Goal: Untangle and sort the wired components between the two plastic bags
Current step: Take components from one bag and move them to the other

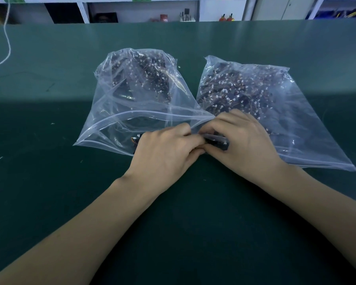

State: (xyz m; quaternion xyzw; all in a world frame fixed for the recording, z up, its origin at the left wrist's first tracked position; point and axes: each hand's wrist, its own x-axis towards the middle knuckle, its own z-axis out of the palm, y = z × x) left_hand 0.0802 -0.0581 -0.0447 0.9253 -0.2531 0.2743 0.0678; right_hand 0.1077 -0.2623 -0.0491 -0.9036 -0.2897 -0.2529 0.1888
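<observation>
**Plastic mouths gaping while both hands are working one small tangle**

Clear left bag (119, 112) is lying open-mouthed on the green mat (49, 182). Left hand (164, 153) and right hand (243, 140) are pinching a dark wired component (216, 141) between the bags. Tugging hard is risking snapped leads, or dragging neighbours out of the right bag (275, 103).

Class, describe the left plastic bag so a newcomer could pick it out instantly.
On the green table lie two clear bags of wired parts. The left bag is puffed up with its zip mouth gaping; the right bag lies flatter.
</observation>
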